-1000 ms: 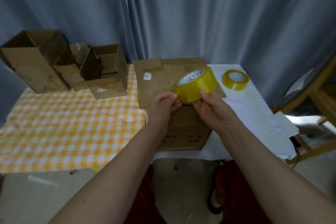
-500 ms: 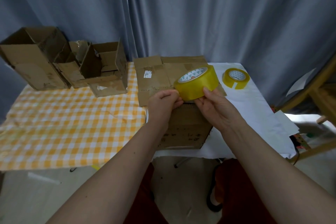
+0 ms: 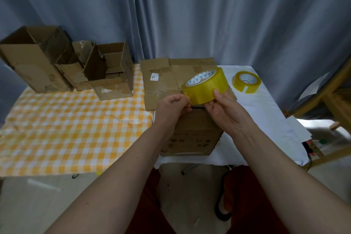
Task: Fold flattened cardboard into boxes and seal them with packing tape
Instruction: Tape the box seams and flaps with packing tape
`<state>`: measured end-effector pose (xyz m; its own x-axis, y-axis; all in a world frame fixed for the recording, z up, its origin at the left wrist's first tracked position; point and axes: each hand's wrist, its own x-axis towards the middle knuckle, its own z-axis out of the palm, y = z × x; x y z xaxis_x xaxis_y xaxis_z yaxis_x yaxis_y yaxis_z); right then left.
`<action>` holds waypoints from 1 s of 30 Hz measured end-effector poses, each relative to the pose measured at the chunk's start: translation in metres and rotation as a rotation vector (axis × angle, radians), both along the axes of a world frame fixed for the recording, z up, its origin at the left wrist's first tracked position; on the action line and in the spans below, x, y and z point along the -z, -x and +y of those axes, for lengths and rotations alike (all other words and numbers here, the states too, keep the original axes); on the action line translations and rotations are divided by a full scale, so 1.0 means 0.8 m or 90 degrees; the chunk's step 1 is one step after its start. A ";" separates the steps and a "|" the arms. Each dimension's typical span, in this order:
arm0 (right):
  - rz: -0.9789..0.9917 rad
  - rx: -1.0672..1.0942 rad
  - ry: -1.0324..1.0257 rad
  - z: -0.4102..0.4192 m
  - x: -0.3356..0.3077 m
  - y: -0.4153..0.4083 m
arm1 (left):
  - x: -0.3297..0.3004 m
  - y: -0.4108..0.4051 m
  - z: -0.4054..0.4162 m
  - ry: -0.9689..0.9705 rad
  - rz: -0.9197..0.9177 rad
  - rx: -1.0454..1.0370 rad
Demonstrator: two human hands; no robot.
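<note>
Up above the worktop [image 3: 76, 129], both hands share a yellow packing tape roll [image 3: 206, 86]: the right hand [image 3: 226, 112] grips its near side, thumb on the band, while the left hand [image 3: 173, 108] pinches at its lower left edge. Directly beneath this grip sits a folded cardboard box [image 3: 191, 135]; beyond it lies flattened cardboard [image 3: 163, 80], and right of it a second tape roll [image 3: 246, 81].

Home room, grey curtains [image 3: 190, 15], checked tablecloth [image 3: 66, 129], wooden chair [image 3: 334, 100]
</note>
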<state>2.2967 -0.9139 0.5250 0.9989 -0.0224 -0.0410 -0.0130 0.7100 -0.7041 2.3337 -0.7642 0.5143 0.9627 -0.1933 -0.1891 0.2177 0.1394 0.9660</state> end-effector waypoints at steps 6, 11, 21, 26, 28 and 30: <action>-0.079 0.011 0.150 0.011 -0.005 0.000 | 0.004 -0.001 -0.003 -0.010 -0.001 -0.057; -0.121 0.021 0.376 0.016 -0.007 0.001 | 0.002 -0.008 -0.002 0.104 0.031 0.006; 0.010 0.571 0.539 0.032 -0.007 -0.018 | 0.002 -0.015 -0.002 0.184 0.113 -0.013; 0.100 0.499 0.531 0.025 -0.012 -0.033 | 0.001 -0.016 0.004 0.194 0.128 0.026; 0.104 0.422 0.489 0.025 -0.013 -0.033 | -0.001 -0.017 0.004 0.206 0.127 0.019; 0.090 0.399 0.517 0.021 -0.012 -0.034 | 0.000 -0.019 0.003 0.236 0.146 0.001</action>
<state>2.3236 -0.8969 0.5346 0.7854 -0.6104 0.1028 0.0752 -0.0708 -0.9947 2.3490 -0.7617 0.5147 0.9032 -0.2905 -0.3159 0.4220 0.4676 0.7767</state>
